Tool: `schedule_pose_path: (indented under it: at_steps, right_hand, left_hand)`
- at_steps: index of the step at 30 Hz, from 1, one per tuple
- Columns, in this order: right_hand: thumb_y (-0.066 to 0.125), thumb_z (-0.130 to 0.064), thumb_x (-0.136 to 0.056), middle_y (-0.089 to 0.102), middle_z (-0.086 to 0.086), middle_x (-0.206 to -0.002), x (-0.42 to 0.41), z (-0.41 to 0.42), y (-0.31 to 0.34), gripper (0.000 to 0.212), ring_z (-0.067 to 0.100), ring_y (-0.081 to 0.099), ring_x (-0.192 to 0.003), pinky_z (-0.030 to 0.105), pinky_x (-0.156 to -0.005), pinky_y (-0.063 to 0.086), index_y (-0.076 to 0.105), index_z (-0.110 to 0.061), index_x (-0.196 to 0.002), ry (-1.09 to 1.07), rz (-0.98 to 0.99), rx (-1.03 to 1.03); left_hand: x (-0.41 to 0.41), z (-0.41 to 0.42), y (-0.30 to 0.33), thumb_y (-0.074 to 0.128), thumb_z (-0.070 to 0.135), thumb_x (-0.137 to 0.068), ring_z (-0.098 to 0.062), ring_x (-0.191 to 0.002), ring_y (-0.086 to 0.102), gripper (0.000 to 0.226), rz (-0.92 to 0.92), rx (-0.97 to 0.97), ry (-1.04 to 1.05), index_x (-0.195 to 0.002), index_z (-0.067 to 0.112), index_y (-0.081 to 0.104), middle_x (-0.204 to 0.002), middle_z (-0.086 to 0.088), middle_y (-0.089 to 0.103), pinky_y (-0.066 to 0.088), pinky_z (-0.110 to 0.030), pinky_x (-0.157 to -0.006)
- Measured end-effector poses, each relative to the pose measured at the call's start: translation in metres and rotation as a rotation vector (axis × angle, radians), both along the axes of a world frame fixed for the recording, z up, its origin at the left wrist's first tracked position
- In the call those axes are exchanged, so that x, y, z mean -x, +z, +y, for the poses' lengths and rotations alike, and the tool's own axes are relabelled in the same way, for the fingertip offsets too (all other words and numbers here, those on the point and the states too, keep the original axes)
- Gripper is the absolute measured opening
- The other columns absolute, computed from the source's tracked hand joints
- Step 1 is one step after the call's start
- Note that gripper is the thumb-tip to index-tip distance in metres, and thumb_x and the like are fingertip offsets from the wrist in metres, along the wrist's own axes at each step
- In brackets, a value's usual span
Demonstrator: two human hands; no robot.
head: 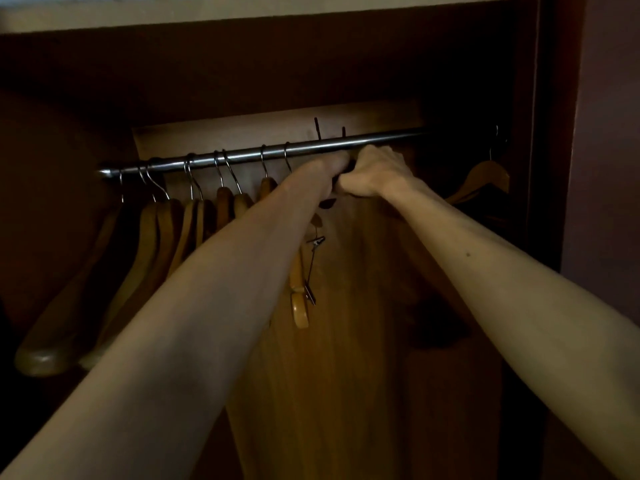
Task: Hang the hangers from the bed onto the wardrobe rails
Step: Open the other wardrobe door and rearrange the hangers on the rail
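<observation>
Hanger point(300, 282) dangles beneath both hands, left point(334, 168) and right point(372, 173) gripping its top.

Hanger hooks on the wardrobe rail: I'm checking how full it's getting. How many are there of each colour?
Silver hooks: 9 (8 left of the middle, 1 at the far right end)
Dark hooks: 2, rising above the rail mid-span
Total: 11
The light is dim, so the bunched hooks on the left may hide another.

A pale ceiling strip point(242, 12) tops the view.
</observation>
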State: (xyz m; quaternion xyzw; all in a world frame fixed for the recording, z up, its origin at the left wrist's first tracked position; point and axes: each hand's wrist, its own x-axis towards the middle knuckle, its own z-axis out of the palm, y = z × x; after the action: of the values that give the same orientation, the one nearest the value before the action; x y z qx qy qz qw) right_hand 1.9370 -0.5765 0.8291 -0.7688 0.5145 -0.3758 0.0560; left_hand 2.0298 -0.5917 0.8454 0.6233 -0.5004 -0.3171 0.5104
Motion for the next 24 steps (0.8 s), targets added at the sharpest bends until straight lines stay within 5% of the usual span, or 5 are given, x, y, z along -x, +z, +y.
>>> schedule_pose_path:
  at_steps: [8, 11, 16, 19, 24]
  right_hand:
    - [0.069, -0.021, -0.071, 0.066, 0.01, -0.11, 0.01, 0.015, -0.016, 0.018, 0.029, 0.065, -0.109, 0.034, -0.081, 0.053, 0.053, -0.017, -0.073, 0.022, 0.134, -0.126]
    - [0.07, -0.02, -0.07, 0.065, 0.013, -0.111, 0.013, 0.016, -0.04, 0.019, 0.033, 0.062, -0.116, 0.038, -0.091, 0.052, 0.052, -0.016, -0.07, 0.022, 0.152, -0.176]
    - [0.073, -0.028, -0.081, 0.062, 0.006, -0.091, 0.022, 0.018, -0.093, 0.026, 0.023, 0.059, -0.088, 0.031, -0.073, 0.043, 0.054, -0.014, -0.072, 0.042, 0.159, -0.227]
    - [0.077, -0.034, -0.082, 0.063, 0.004, -0.089, 0.027, 0.024, -0.132, 0.026, 0.021, 0.063, -0.091, 0.03, -0.076, 0.046, 0.065, -0.012, -0.09, 0.043, 0.125, -0.229]
    - [0.077, -0.032, -0.081, 0.071, 0.009, -0.102, 0.031, 0.046, -0.195, 0.04, 0.028, 0.07, -0.099, 0.031, -0.078, 0.051, 0.067, -0.011, -0.113, 0.044, 0.109, -0.218]
  left_hand:
    - [-0.004, 0.002, -0.024, 0.058, 0.021, -0.101, -0.023, -0.068, 0.066, 0.017, 0.018, -0.216, 0.038, -0.107, 0.006, 0.057, -0.088, -0.013, 0.064, 0.059, -0.031, -0.049]
    - [-0.001, -0.002, -0.05, 0.058, 0.024, -0.101, -0.025, -0.081, 0.07, 0.02, 0.036, -0.297, 0.003, -0.112, 0.006, 0.058, -0.099, -0.013, 0.068, 0.059, -0.035, -0.062]
    - [0.009, -0.004, -0.102, 0.051, 0.026, -0.104, -0.023, -0.075, 0.066, 0.022, 0.031, -0.335, 0.02, -0.111, 0.007, 0.059, -0.092, -0.011, 0.065, 0.06, -0.032, -0.058]
    - [0.014, -0.008, -0.141, 0.05, 0.023, -0.103, -0.03, -0.105, 0.066, 0.031, -0.051, -0.328, 0.029, -0.12, 0.001, 0.064, -0.117, -0.015, 0.067, 0.058, -0.044, -0.091]
    - [0.019, 0.014, -0.205, 0.05, 0.026, -0.104, -0.033, -0.109, 0.063, 0.039, -0.008, -0.296, 0.042, -0.133, 0.002, 0.059, -0.124, -0.018, 0.063, 0.056, -0.042, -0.092]
